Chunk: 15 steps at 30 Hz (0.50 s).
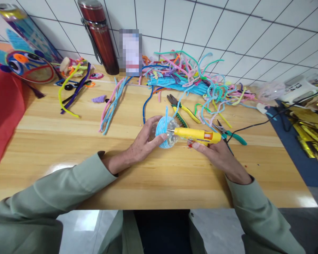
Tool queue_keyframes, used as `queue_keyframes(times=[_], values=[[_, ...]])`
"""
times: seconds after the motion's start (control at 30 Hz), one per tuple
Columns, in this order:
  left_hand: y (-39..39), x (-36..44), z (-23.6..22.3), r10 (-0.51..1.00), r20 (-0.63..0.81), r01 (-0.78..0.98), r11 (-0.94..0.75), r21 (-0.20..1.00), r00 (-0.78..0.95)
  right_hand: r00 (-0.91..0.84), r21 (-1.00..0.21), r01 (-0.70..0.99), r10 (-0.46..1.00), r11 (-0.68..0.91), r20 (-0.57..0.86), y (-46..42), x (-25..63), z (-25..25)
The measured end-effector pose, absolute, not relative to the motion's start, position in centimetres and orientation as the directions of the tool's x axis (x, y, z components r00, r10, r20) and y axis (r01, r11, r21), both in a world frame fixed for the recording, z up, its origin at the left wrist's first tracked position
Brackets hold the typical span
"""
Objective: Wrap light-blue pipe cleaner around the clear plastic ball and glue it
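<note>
My left hand (147,138) is closed around a clear, rounded plastic piece (172,138) with light-blue pipe cleaner (161,127) wound about it. One strand of the pipe cleaner sticks up from the top. In my right hand (214,151) is a yellow hot glue gun (194,134), pointing left. Its metal nozzle meets the wound pipe cleaner, or comes very close; I cannot tell whether they touch. Just behind the piece lie pliers with yellow-green handles (189,113). Teal-handled pliers (237,137) rest to the right, partly behind the glue gun.
A tangled heap of pipe cleaners (180,83) lies along the tiled wall. A red thermos (99,35) and a propped phone (130,53) stand at the back. A black cord (270,121) crosses the right side. Decorated craft pieces (29,65) sit at the left, beside red material (5,113).
</note>
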<state>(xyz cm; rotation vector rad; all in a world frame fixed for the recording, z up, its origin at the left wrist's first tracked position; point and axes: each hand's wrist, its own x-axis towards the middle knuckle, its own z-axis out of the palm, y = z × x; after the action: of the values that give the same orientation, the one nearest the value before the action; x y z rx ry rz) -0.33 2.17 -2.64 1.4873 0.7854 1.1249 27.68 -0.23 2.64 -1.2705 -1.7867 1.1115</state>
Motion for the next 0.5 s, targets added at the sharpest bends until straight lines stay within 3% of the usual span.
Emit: queue_keyframes(times=[0.23,0.33,0.4,0.5], values=[[2.2,-0.5,-2.6,0.908,0.23,-0.061,-0.223,0.973,0.349,-0.299,-0.921,0.367,0.954,0.13,0.015,-0.4,28.0,2.7],[2.2,-0.6,-2.3,0.909,0.225,-0.028,-0.23,0.973,0.352,-0.217,-0.93,0.336,0.973,0.15,0.079,-0.4,28.9,3.6],[2.1,-0.7,-2.2,0.916,0.209,0.006,-0.224,0.974,0.342,-0.121,-0.89,0.409,0.978,0.203,0.167,-0.4,30.5,4.4],[2.1,-0.8,-2.4,0.919,0.21,0.036,-0.235,0.971,0.335,0.073,-0.719,0.673,0.953,0.172,0.295,-0.3,34.9,4.8]])
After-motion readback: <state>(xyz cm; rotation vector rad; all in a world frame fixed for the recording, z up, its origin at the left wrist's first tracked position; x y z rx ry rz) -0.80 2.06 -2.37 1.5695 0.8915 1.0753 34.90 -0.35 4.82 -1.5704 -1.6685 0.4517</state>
